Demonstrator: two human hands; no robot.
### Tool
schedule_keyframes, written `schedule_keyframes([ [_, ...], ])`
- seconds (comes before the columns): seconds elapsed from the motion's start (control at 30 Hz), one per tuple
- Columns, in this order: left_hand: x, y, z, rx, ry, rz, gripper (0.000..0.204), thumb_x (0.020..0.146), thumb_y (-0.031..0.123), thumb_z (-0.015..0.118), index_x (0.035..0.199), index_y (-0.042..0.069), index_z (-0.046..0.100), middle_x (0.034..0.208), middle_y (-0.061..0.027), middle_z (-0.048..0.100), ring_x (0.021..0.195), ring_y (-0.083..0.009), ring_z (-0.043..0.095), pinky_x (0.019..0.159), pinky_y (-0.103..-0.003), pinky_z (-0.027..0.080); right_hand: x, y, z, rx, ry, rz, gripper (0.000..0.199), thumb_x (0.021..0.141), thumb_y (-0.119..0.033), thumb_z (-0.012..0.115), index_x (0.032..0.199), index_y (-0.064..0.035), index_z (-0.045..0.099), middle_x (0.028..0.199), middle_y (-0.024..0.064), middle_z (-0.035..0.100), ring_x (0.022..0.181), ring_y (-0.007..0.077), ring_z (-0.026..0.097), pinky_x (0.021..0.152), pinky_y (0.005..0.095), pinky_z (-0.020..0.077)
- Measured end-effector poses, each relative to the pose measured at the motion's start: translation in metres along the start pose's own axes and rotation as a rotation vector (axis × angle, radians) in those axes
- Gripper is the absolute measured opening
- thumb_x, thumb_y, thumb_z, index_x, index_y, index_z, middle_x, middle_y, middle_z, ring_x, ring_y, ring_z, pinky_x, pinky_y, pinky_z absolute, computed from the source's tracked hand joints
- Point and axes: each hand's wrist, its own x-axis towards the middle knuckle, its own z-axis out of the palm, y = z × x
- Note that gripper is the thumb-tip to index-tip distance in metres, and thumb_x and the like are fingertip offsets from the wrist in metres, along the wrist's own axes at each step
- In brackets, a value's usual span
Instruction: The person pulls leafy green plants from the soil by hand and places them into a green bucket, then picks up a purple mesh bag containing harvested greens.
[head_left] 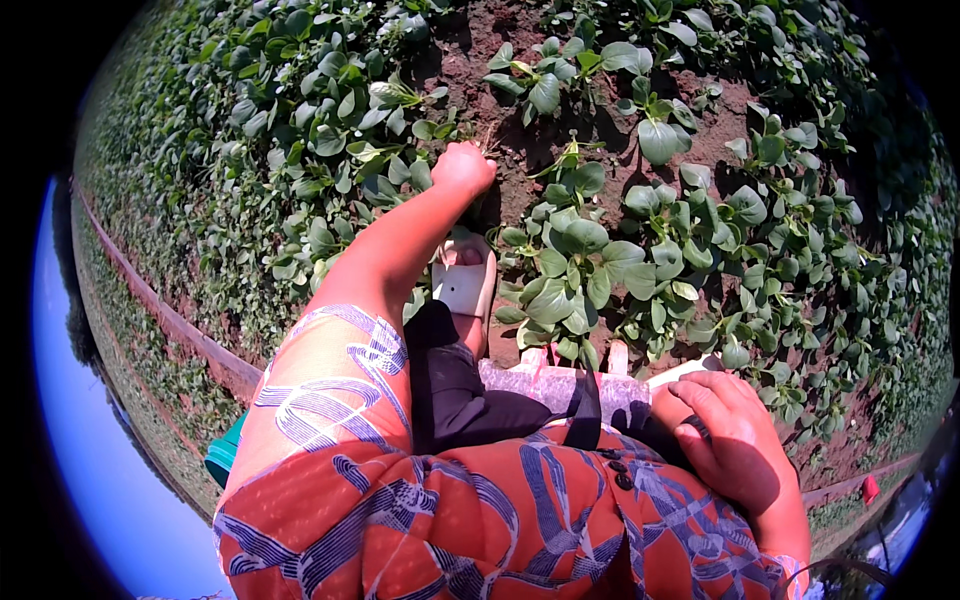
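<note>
My left hand [463, 167] reaches down and forward to the brown soil [520, 160] between low green leafy plants [585, 255]. Its fingers are closed at the ground among the stems; whether they grip anything is hidden. My right hand [725, 435] rests flat on my dark-trousered knee, fingers spread, holding nothing. Under me stands a small pale stool [560, 380]. My foot in a white sandal [462, 285] is planted on the soil below the left forearm.
Dense rows of the same leafy plants [300, 120] fill the bed to the left and far side. A long brown ridge or pipe [170, 325] borders the bed at the left. A teal object [225, 455] sits behind my left side.
</note>
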Motion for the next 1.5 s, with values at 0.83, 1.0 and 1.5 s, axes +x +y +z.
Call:
schedule_keyframes([
  [0.83, 0.018, -0.011, 0.002, 0.321, -0.014, 0.390, 0.019, 0.072, 0.009, 0.044, 0.081, 0.006, 0.061, 0.088, -0.0124, 0.060, 0.081, -0.0268, 0.058, 0.067, -0.036, 0.047, 0.000, 0.002, 0.001, 0.027, -0.003, 0.010, 0.034, 0.061, -0.007, 0.057, 0.095, -0.0012, 0.052, 0.092, 0.0148, 0.052, 0.086, 0.0312, 0.049, 0.078, 0.0372, 0.0383],
  [1.0, 0.015, -0.019, -0.003, 0.207, -0.018, 0.339, 0.021, 0.075, 0.013, 0.043, 0.092, 0.010, 0.055, 0.089, -0.0147, 0.057, 0.083, -0.0304, 0.055, 0.072, -0.039, 0.044, 0.000, 0.004, 0.002, 0.018, -0.015, 0.016, 0.033, 0.062, -0.007, 0.055, 0.094, -0.0021, 0.053, 0.092, 0.0145, 0.052, 0.086, 0.0308, 0.049, 0.077, 0.0372, 0.0381],
  [1.5, -0.012, 0.010, 0.029, -0.117, 0.024, 0.869, 0.033, 0.060, 0.001, 0.055, 0.092, 0.007, 0.052, 0.088, -0.0130, 0.050, 0.082, -0.0303, 0.052, 0.068, -0.035, 0.044, 0.000, 0.006, 0.002, 0.029, -0.026, 0.031, 0.033, 0.062, -0.004, 0.055, 0.095, -0.0045, 0.054, 0.094, 0.0103, 0.052, 0.090, 0.0278, 0.048, 0.078, 0.0361, 0.0380],
])
